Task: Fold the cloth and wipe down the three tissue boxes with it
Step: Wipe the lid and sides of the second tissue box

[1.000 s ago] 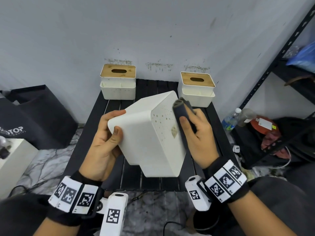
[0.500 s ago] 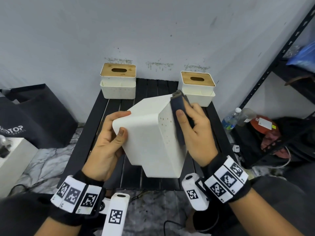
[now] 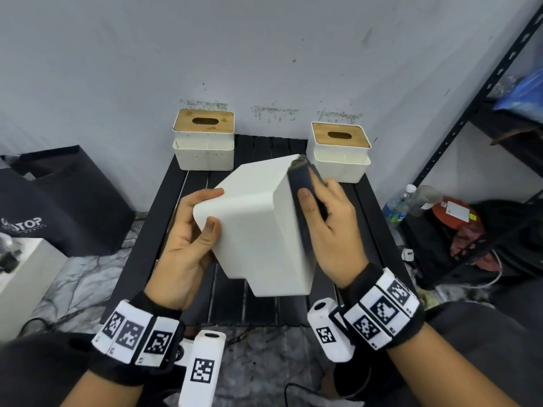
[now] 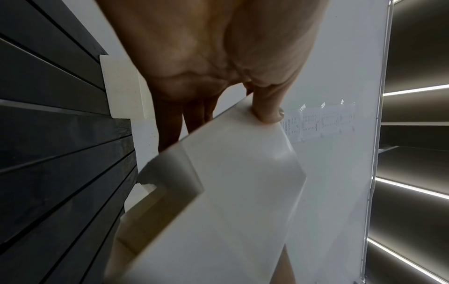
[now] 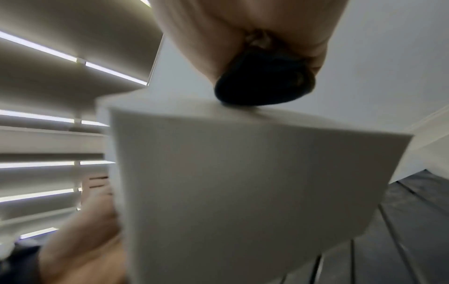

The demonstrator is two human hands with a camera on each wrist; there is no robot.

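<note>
A person's left hand (image 3: pixel 188 242) grips a white tissue box (image 3: pixel 258 230) by its near corner, thumb on one face and fingers wrapped behind, holding it tipped above a black slatted table (image 3: pixel 147 239) so that one side turns toward the right hand (image 3: pixel 329 230). That hand grasps a dark folded cloth (image 3: pixel 302 183), thumb pinning it flat to the box's side, and the cloth lies along the upper edge of that face, just beyond the thumb tip; the right wrist view shows the bundle touching the top rim of the box. The tilt appears chosen to give the wiping hand a flat, steady surface, with the left hand acting as the brace. The box seems to be held with its opening turned down and away, since only plain white faces show from above. Beyond both hands, against the wall, stand the two other tissue boxes, the far-left box (image 3: pixel 204 142) and the far-right box (image 3: pixel 339 151), each with a slotted wooden lid and well apart from the one in hand; whether either has been wiped cannot be told. Left of the left hand a black bag (image 3: pixel 58 207) carries white letters reading "STOP", the start of the word cut off. Right of the right hand a plastic bottle (image 3: pixel 396 204) stands by a metal shelf (image 3: pixel 476 92), and a red item's white label there is too small to read. The wristbands bear black-and-white square marker codes.
</note>
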